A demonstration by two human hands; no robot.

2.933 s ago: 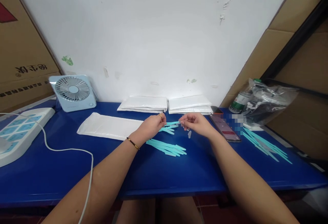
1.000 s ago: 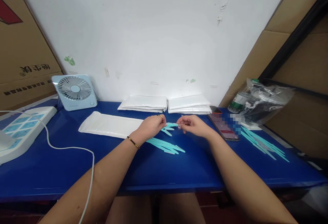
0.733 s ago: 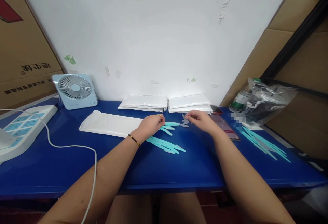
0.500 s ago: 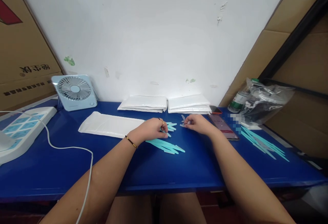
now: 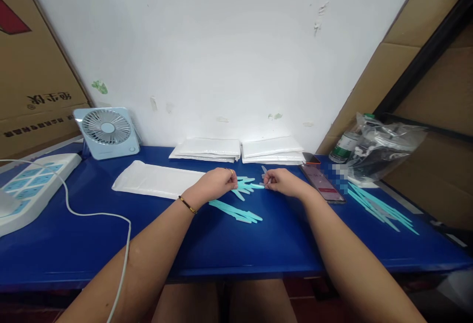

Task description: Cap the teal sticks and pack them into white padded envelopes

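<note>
My left hand (image 5: pixel 219 185) is closed in a pinch on a teal eyebrow razor (image 5: pixel 254 186), which points right. My right hand (image 5: pixel 280 183) is closed at the razor's tip, its fingertips pinching a small clear blade cap (image 5: pixel 266 185), partly hidden by the fingers. Another clear piece (image 5: pixel 263 169) lies just behind these fingertips. Several teal razors fan out beneath and beside my left fingers. Closer to me lies a loose bunch of teal razors (image 5: pixel 236 212). A white padded envelope (image 5: pixel 155 180) lies flat on the left, partly under my left hand.
Two stacks of white envelopes (image 5: pixel 207 148) rest against the wall. On the right are a phone (image 5: pixel 321 182), more teal razors (image 5: pixel 380 207), a bottle (image 5: pixel 344 146) and a plastic bag (image 5: pixel 384 148). A fan (image 5: pixel 108 133), power strip (image 5: pixel 37 185) and white cable (image 5: pixel 99 213) occupy the left.
My left hand has turned slightly and now holds a razor stretched toward the right hand. My right fingertips have come down to that razor's tip.
</note>
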